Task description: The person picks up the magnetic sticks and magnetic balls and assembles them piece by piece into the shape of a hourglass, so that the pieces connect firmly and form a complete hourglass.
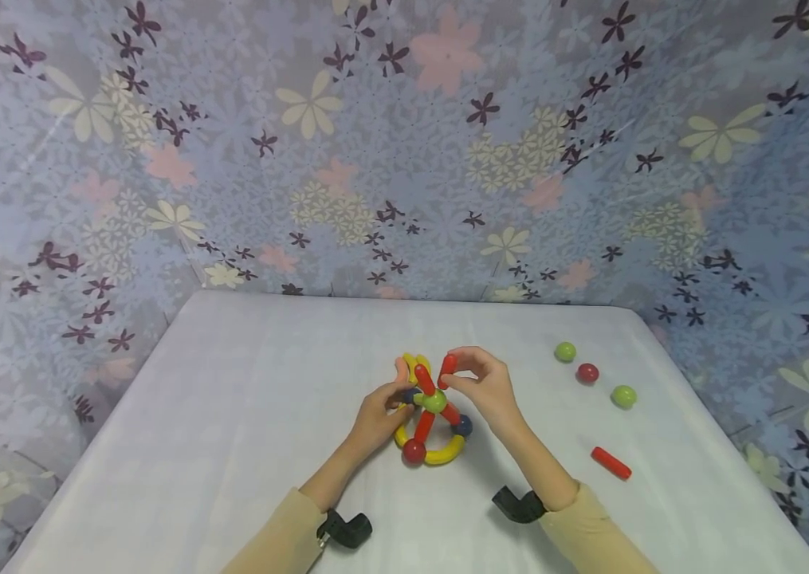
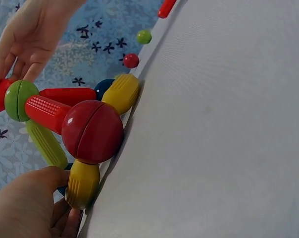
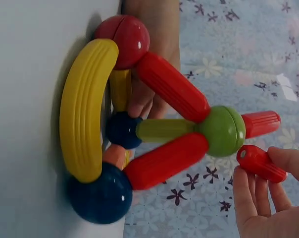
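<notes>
A structure of magnetic balls and sticks stands on the table. Curved yellow sticks [image 3: 85, 109] form its base with a red ball [image 1: 414, 452] and blue balls [image 3: 100, 193]. Red and light green sticks [image 3: 169, 130] slope up to a green ball [image 3: 220, 131], which carries an upright red stick [image 3: 262, 123]. My left hand [image 1: 375, 418] grips the base at its left side, around a blue ball and yellow stick. My right hand [image 1: 485, 391] pinches another red stick [image 3: 261, 162] between thumb and fingers, its end close beside the green ball. Whether they touch is unclear.
At the table's right lie a green ball [image 1: 565, 351], a red ball [image 1: 587, 373], another green ball [image 1: 623, 396] and a loose red stick [image 1: 611, 463]. Behind the structure are more yellow curved sticks [image 1: 414, 363] and an orange piece [image 1: 401, 369]. A floral cloth [image 1: 390, 159] hangs behind the table.
</notes>
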Tool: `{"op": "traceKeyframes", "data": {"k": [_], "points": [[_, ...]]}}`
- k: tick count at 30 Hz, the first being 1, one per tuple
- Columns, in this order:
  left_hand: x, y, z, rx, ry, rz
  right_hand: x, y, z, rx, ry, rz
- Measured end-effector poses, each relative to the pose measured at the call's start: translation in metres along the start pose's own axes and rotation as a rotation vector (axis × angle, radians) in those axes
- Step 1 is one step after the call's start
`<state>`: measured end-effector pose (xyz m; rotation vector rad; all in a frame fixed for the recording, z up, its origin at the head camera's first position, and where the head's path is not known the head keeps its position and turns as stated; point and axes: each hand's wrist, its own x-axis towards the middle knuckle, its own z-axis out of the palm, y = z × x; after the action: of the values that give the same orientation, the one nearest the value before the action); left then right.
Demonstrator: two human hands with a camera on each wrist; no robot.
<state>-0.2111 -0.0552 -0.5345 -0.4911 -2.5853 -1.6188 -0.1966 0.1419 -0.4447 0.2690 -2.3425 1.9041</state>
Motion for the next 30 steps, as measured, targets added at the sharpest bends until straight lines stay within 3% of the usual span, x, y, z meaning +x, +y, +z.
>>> {"op": "traceKeyframes", "data": {"k": [6,15,21,25,30], "points": [[0.001,0.0,0.0,0.013,0.006,0.012,0.0,0.001,0.003,-0.005,-0.044,-0.045],[0.003,0.001,0.001,0.034,-0.001,0.003,0.002,0.004,0.002,-0.038,-0.1,0.027],[0.003,0.002,0.0,0.025,-0.005,-0.01,0.002,0.005,-0.002,-0.074,-0.123,-0.038],[0.003,0.002,0.001,0.019,-0.003,0.0,0.004,0.003,-0.014,-0.128,-0.088,-0.04],[0.002,0.002,0.001,0.019,-0.001,-0.009,0.006,-0.003,-0.042,-0.167,0.033,-0.025]]}}
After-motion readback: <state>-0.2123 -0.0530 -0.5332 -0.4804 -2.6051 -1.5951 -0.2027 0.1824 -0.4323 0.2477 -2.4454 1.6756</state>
